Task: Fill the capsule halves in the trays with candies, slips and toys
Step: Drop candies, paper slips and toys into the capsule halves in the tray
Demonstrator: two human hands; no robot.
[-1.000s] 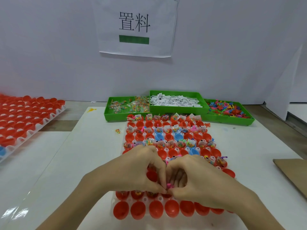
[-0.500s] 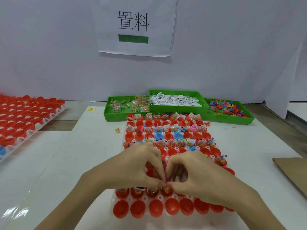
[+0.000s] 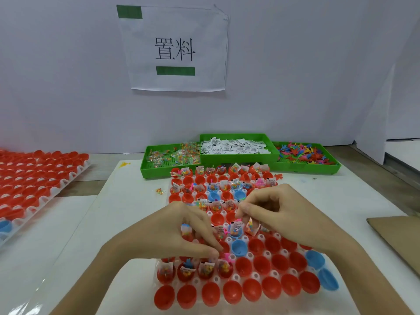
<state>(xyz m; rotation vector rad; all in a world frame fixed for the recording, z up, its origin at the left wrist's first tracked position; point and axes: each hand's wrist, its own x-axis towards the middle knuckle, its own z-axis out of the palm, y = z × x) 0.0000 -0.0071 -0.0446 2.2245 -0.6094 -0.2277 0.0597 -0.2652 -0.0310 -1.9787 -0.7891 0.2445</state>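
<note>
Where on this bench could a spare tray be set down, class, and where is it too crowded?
Bare white board lies between the left tray and the middle tray, apart from one stray candy. More bare board runs from the middle tray to the cardboard. It is crowded at the three green bins, and where both hands work.

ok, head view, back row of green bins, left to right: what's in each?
Candy bin with wrapped candies → slip bin with white printed slips, standing higher than the other two → toy bin with small coloured plastic toys.
</note>
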